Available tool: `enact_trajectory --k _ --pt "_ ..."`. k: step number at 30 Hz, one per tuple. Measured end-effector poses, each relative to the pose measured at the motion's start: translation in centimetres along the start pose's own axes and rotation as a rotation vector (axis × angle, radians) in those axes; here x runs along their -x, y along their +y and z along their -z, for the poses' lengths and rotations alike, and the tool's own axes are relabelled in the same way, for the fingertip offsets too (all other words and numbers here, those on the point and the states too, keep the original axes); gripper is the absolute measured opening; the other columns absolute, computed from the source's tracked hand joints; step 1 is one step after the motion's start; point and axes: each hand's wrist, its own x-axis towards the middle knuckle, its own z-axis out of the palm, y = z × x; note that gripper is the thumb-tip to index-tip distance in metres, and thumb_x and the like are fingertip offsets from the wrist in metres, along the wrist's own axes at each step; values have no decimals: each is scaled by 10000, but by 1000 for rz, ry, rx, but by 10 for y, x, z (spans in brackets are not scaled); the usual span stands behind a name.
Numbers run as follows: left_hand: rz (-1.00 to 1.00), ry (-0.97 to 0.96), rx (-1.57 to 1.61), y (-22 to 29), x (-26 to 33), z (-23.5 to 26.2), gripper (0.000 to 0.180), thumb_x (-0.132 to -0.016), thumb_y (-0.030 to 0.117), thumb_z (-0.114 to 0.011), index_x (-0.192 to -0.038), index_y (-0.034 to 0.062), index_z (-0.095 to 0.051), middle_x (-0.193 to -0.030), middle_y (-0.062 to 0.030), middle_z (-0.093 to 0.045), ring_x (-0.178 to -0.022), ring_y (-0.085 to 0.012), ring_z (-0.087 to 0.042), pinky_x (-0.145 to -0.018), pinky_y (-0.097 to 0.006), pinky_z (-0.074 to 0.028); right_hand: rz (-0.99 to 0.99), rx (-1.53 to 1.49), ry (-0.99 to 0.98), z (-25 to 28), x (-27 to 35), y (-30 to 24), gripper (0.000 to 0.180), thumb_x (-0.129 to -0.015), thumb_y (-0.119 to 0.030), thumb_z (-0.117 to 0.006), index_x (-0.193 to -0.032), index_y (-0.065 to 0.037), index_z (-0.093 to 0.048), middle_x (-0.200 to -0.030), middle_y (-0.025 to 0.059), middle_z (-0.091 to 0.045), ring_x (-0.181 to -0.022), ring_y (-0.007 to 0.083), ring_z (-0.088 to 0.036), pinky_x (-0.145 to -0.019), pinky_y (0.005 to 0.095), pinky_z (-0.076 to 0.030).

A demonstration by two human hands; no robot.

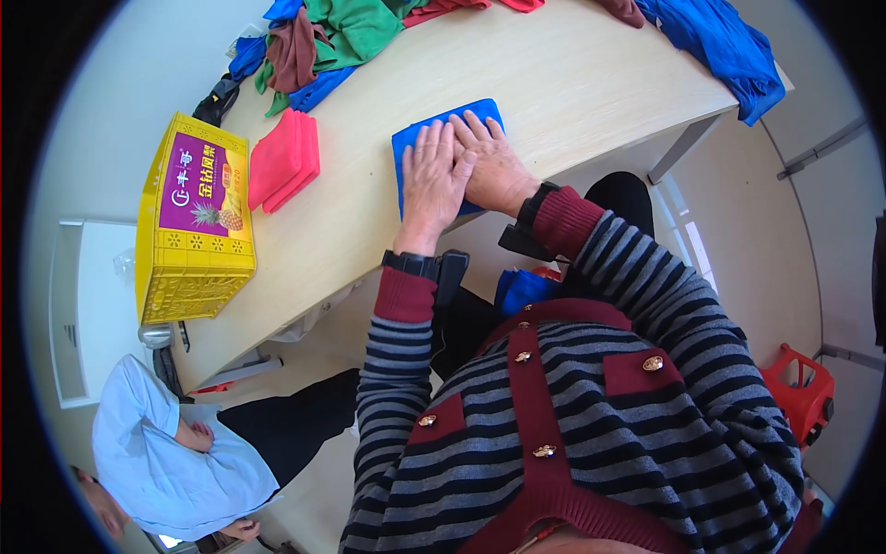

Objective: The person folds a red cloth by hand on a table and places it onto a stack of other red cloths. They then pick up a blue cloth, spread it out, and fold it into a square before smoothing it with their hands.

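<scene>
Near the front edge of the table lies a folded blue cloth (489,108), squared off and flat. My left hand (432,180) rests on its left part, palm down with fingers stretched out. My right hand (498,168) lies flat on the cloth beside it, the two hands touching and slightly overlapping near the thumb. Neither hand grips anything. The hands hide the middle of the cloth. To the left sits a small stack of folded red cloths (284,162).
A yellow plastic crate (208,277) stands left of the red stack on the pale wooden table (554,55). Loose green cloth (360,37) and other crumpled cloths lie at the far side. Blue cloth (720,51) hangs over the right end. A person (185,452) in light blue is at the lower left.
</scene>
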Motion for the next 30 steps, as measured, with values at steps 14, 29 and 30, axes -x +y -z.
enact_trajectory --k 14,29,30 --pt "143 -82 11 -31 -12 -16 734 -1045 605 -299 -1547 76 -384 -1621 -138 -342 -1525 -308 -246 -1226 -526 -157 -61 19 -32 3 1 -1 678 -1007 -480 -445 -1499 -13 -441 -1565 201 -410 -1497 361 -306 -1230 502 -195" --pt "349 -45 -291 -25 24 19 626 -1049 464 -419 -1532 68 -392 -1604 -147 -366 -1509 -318 -283 -1209 -566 -185 -77 79 -67 6 1 -2 696 -1028 -529 -418 -1525 -41 -413 -1600 172 -366 -1509 352 -280 -1238 504 -183" --pt "282 13 -236 -15 31 20 609 -1046 436 -442 -1527 64 -399 -1596 -155 -376 -1504 -326 -291 -1210 -566 -189 -70 77 -67 7 2 -2 696 -1028 -529 -418 -1525 -41 -413 -1600 172 -366 -1509 352 -280 -1238 504 -183"
